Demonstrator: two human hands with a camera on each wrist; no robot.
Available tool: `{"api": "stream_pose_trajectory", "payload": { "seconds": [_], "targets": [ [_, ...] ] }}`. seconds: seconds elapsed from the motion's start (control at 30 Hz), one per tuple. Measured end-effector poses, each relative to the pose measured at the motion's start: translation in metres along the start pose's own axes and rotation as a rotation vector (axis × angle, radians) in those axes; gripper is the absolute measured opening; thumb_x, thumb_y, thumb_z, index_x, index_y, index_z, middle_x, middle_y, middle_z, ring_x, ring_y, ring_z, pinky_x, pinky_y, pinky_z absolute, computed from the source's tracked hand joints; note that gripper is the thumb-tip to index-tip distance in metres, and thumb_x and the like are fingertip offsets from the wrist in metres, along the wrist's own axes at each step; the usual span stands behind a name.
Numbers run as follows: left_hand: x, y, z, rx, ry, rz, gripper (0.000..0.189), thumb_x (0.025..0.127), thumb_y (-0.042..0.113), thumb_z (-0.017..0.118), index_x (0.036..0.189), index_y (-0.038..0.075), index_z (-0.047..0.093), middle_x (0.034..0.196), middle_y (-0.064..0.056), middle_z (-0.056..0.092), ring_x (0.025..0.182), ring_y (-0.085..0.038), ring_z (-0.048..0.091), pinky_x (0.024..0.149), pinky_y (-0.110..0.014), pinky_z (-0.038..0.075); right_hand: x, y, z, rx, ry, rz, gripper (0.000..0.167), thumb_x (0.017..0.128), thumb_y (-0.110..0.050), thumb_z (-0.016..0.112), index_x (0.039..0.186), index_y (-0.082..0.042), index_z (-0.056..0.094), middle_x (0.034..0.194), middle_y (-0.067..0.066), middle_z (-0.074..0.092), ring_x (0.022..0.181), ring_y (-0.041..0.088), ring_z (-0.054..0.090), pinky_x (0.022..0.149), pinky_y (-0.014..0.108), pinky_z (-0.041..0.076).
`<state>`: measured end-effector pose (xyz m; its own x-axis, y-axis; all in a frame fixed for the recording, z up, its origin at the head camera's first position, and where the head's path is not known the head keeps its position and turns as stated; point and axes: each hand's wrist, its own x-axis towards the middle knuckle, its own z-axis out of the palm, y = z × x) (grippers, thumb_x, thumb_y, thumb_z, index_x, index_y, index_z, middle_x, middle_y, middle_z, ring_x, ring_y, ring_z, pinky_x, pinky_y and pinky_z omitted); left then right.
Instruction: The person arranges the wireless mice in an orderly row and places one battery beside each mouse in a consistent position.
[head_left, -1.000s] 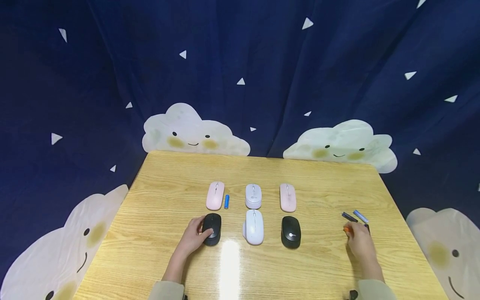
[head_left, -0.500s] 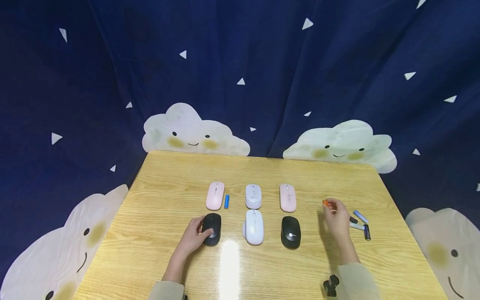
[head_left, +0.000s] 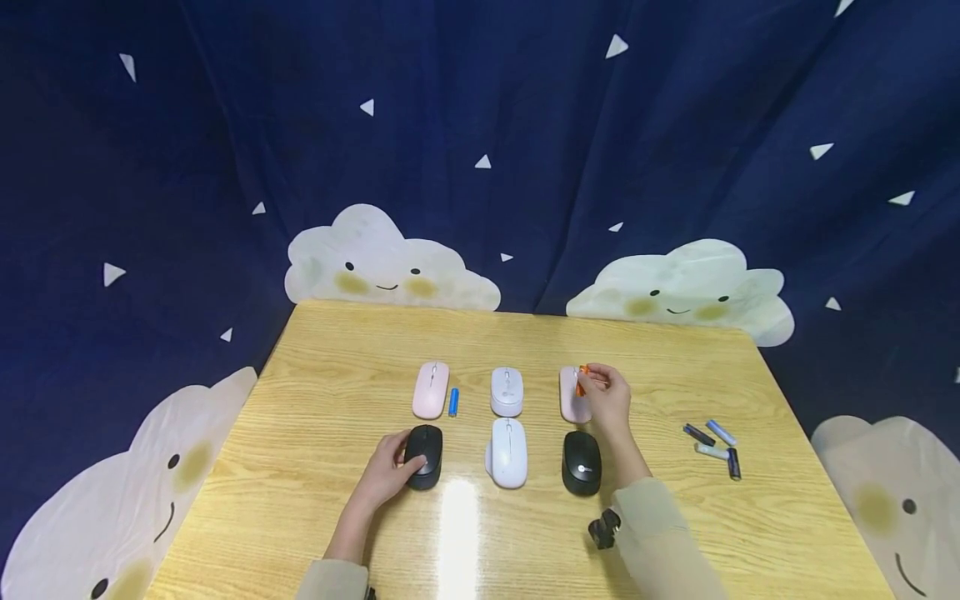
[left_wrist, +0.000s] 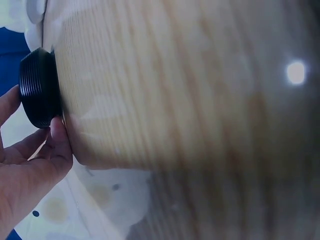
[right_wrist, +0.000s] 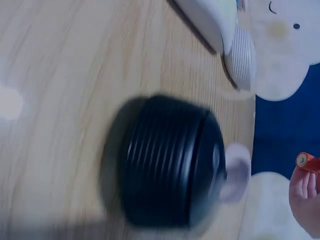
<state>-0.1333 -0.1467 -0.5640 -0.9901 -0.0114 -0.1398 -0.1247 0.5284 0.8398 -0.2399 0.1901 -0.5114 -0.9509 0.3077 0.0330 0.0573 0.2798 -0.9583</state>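
Observation:
My left hand (head_left: 387, 471) grips a black computer mouse (head_left: 427, 443) at the front left of the mice. In the left wrist view, fingers of the left hand (left_wrist: 35, 170) are at both sides of the ribbed black mouse (left_wrist: 40, 92). Between thumb and fingers, my right hand (head_left: 613, 406) pinches an orange battery (head_left: 582, 382), which overlaps the right pink mouse (head_left: 570, 402) in the head view. One end of the orange battery (right_wrist: 303, 160) faces the right wrist camera. Just in front of that pink mouse stands a second black mouse (head_left: 582, 454).
A light purple mouse (head_left: 507, 390) and a white mouse (head_left: 510, 454) stand mid-table. Farther left, a blue battery (head_left: 453, 402) lies beside another pink mouse (head_left: 431, 390). Several loose batteries, including a black one (head_left: 734, 464), lie at the right of the wooden table (head_left: 360, 329).
My right hand has picked the orange battery from the group at the right and carried it left to the right pink mouse. The left hand has stayed on the black mouse.

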Motion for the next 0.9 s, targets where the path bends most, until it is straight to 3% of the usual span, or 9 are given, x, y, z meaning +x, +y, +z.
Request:
{"api": "stream_pose_trajectory", "payload": {
  "seconds": [0.37,0.63,0.9],
  "targets": [
    [0.001,0.0,0.0,0.002,-0.004,-0.006,0.057,0.084,0.023,0.065,0.129,-0.005,0.044,0.12,-0.02,0.048,0.097,-0.025,0.049,0.083,-0.041,0.04,0.003,0.005,0.041,-0.03,-0.078,0.063,0.022,0.083,-0.005,0.063,0.102,0.006,0.06,0.086,0.011,0.056,0.069,0.007,0.052,0.057,0.014,0.043],
    [0.001,0.0,0.0,-0.001,-0.007,-0.009,0.057,0.084,0.022,0.065,0.129,-0.005,0.044,0.12,-0.02,0.047,0.095,-0.025,0.049,0.082,-0.04,0.04,0.006,0.016,0.062,-0.225,-0.103,0.039,0.02,0.079,-0.009,0.067,0.095,0.003,0.064,0.079,0.009,0.062,0.065,0.01,0.054,0.056,0.019,0.041],
    [0.001,-0.001,0.0,0.001,-0.007,-0.007,0.057,0.084,0.022,0.065,0.129,-0.006,0.044,0.12,-0.02,0.048,0.094,-0.025,0.048,0.08,-0.038,0.04,0.004,0.023,0.078,-0.319,-0.149,0.057,0.02,0.079,-0.008,0.066,0.094,0.005,0.064,0.08,0.012,0.063,0.068,0.017,0.056,0.055,0.021,0.041]
  ]
}}
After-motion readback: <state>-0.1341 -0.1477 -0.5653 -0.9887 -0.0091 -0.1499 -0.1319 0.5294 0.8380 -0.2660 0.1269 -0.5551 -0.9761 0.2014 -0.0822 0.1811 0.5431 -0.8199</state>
